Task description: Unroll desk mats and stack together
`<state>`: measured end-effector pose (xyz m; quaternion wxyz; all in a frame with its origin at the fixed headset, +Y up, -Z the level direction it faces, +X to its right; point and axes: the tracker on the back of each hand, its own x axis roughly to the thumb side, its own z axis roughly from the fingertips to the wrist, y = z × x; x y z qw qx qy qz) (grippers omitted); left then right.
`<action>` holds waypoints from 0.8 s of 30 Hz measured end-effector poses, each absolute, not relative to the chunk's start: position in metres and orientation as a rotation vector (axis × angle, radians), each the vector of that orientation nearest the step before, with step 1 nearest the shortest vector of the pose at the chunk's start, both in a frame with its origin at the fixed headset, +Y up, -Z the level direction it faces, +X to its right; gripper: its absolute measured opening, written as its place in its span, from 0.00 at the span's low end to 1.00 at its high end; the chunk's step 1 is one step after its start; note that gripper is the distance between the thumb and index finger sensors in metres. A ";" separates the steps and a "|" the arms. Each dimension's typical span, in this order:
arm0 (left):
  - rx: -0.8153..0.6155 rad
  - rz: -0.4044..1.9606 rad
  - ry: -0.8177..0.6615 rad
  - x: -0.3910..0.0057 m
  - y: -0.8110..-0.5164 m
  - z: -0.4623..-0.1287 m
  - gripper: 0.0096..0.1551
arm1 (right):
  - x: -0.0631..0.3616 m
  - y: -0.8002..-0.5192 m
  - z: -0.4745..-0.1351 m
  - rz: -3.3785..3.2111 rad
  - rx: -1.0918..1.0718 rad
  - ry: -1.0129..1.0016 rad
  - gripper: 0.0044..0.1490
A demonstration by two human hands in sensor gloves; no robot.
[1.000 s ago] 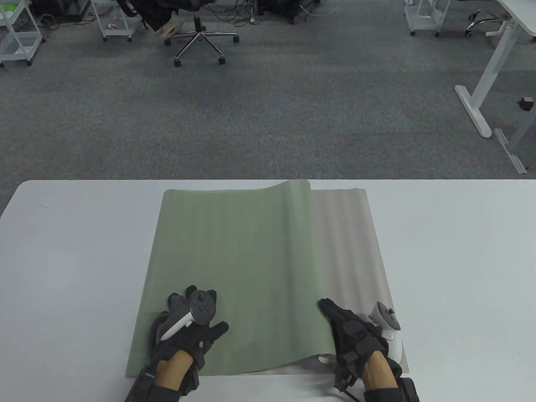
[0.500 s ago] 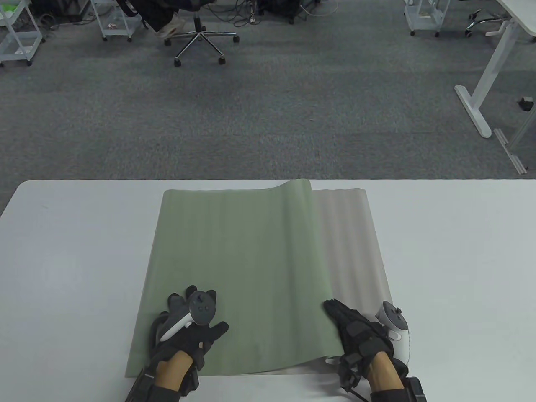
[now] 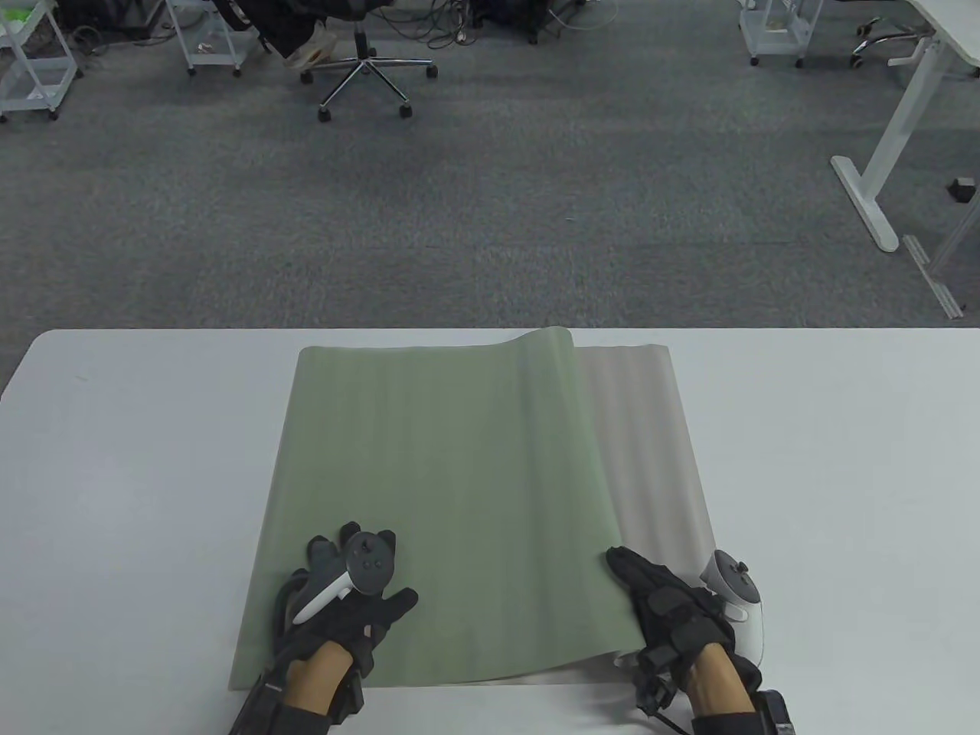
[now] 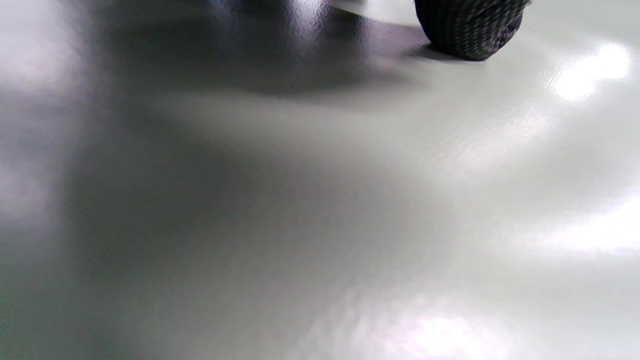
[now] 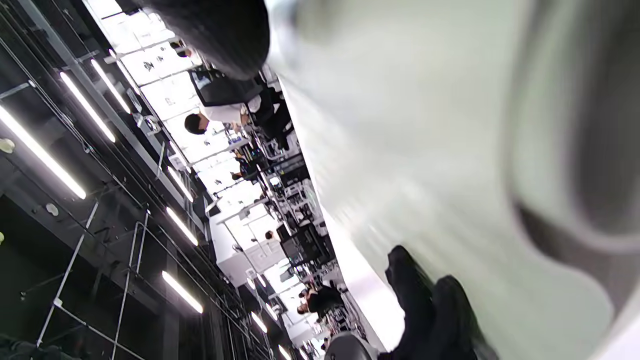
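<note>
A green desk mat lies spread over a grey desk mat on the white table. The green mat covers the grey one's left and middle; its right edge curls up, highest at the far end. My left hand rests flat on the green mat near its front left. My right hand presses its fingers on the green mat's curled right edge near the front. The left wrist view shows the mat close up with one fingertip on it.
The table's far edge runs just behind the mats. Bare tabletop lies to both sides of the mats. Beyond it are carpet, an office chair and a white desk frame.
My right hand has slid to the right along the front, pushing the green mat's curled right edge further over the grey mat. My left hand has stayed still.
</note>
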<state>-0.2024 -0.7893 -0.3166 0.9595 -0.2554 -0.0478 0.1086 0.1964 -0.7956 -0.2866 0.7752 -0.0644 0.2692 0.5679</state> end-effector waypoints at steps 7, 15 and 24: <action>-0.515 0.224 -0.096 -0.203 -0.790 -0.316 0.52 | 0.200 -0.798 -0.287 1.275 -0.150 0.585 0.53; -0.511 0.231 -0.094 -0.203 -0.790 -0.316 0.52 | 0.210 -0.793 -0.282 1.306 -0.177 0.529 0.52; -0.509 0.224 -0.100 -0.202 -0.790 -0.316 0.52 | 0.216 -0.798 -0.283 1.271 -0.198 0.511 0.50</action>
